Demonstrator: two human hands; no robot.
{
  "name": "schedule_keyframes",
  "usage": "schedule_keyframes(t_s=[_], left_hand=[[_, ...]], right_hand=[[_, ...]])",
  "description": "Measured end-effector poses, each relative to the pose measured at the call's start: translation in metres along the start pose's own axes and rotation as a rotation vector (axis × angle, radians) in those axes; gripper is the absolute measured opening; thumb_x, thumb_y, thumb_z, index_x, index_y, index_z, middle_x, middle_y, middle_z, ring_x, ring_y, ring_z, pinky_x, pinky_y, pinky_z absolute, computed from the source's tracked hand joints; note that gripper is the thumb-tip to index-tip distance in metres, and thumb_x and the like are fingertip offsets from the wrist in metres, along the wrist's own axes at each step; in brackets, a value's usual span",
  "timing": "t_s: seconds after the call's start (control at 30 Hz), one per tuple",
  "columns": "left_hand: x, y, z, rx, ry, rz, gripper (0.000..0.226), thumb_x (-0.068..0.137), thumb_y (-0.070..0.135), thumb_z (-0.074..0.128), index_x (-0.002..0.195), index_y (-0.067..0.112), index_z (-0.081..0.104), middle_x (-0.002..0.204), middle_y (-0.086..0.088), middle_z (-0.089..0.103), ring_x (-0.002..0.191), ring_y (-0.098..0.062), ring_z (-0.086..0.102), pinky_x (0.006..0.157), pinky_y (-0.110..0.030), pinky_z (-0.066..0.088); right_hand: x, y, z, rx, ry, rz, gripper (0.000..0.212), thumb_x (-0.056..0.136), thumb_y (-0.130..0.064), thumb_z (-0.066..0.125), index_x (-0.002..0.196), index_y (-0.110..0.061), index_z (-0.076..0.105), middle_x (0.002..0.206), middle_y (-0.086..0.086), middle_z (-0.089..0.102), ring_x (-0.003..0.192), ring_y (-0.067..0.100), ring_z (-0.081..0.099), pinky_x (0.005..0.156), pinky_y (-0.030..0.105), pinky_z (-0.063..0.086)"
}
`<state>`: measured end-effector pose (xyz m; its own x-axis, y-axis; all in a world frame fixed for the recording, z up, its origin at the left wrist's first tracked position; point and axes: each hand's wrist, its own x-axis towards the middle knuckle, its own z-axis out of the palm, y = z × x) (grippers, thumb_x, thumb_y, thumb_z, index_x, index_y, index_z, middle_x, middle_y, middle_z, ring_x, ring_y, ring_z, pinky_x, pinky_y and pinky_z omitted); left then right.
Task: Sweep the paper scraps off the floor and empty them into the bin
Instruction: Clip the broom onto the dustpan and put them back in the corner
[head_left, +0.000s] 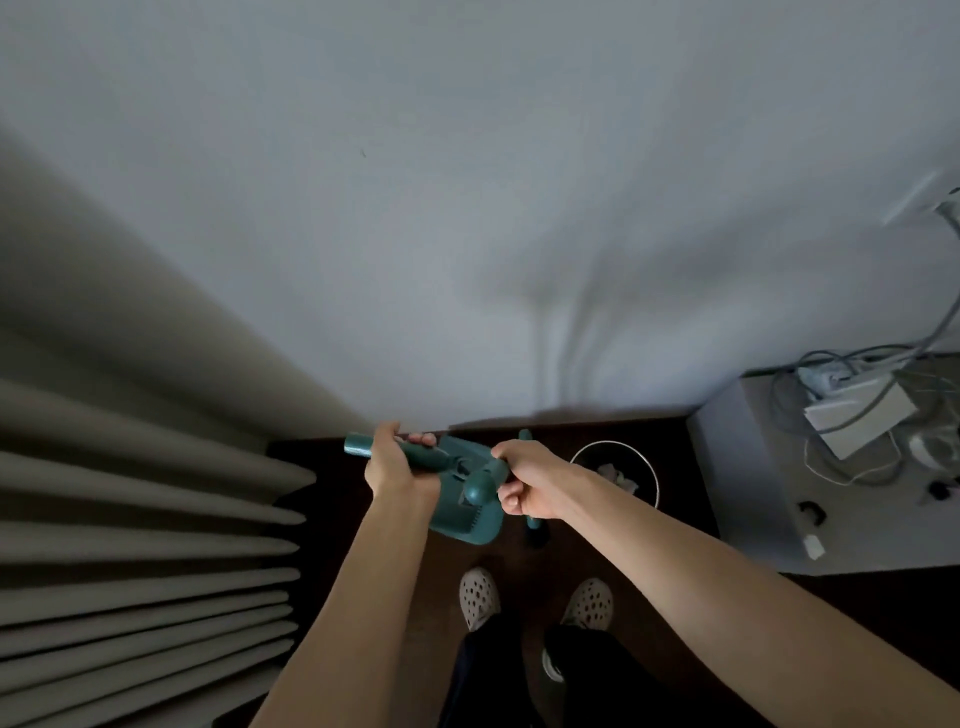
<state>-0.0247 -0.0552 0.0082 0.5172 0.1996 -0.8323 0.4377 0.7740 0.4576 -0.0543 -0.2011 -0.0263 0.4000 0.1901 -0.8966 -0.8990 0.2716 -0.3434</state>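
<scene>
My left hand (392, 462) grips the teal handle (358, 446) of a teal dustpan (465, 519), which I hold above the dark floor in front of my feet. Just to its right, my right hand (527, 486) curls round a second teal handle (483, 486) with a rounded end. A thin teal shaft (525, 435) shows above and below that hand. Right of both hands stands a round bin (649, 470) with a light rim, and white paper scraps (618, 475) lie inside it. No scraps show on the visible floor.
Pleated beige curtains (145, 519) hang at the left. A pale wall (467, 208) is straight ahead. A white cabinet (753, 493) at the right carries tangled cables and a white box (857, 415). My two feet in perforated clogs (480, 597) stand on the dark floor.
</scene>
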Motion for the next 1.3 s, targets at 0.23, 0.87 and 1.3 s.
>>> schedule_keyframes(t_s=[0.23, 0.87, 1.3], left_hand=[[0.006, 0.001, 0.014, -0.136, 0.043, -0.160, 0.024, 0.086, 0.006, 0.054, 0.068, 0.014, 0.040, 0.053, 0.001, 0.044, 0.037, -0.012, 0.044, 0.048, -0.023, 0.047], [0.077, 0.008, -0.030, -0.492, 0.091, -0.345, 0.018, 0.082, 0.002, 0.043, 0.071, 0.015, 0.041, 0.055, 0.002, 0.040, 0.041, -0.013, 0.042, 0.066, -0.031, 0.047], [0.105, -0.005, 0.009, -0.363, 0.111, -0.333, 0.018, 0.078, -0.003, 0.045, 0.070, 0.013, 0.043, 0.055, -0.001, 0.044, 0.043, -0.015, 0.044, 0.055, -0.030, 0.048]], right_hand=[[0.024, -0.008, 0.019, 0.065, 0.094, 0.012, 0.026, 0.094, -0.017, 0.038, 0.069, -0.016, 0.045, 0.051, -0.001, 0.038, 0.036, 0.008, 0.022, 0.036, 0.018, 0.022], [0.108, -0.009, 0.051, -0.050, 0.084, 0.113, 0.055, 0.089, -0.047, 0.060, 0.131, -0.013, 0.052, 0.134, 0.017, 0.055, 0.116, 0.033, 0.058, 0.090, 0.053, 0.053], [0.134, -0.033, 0.026, -0.047, -0.040, 0.124, 0.118, 0.054, -0.081, 0.069, 0.151, -0.025, 0.033, 0.155, 0.015, 0.035, 0.142, 0.032, 0.035, 0.104, 0.063, 0.035]])
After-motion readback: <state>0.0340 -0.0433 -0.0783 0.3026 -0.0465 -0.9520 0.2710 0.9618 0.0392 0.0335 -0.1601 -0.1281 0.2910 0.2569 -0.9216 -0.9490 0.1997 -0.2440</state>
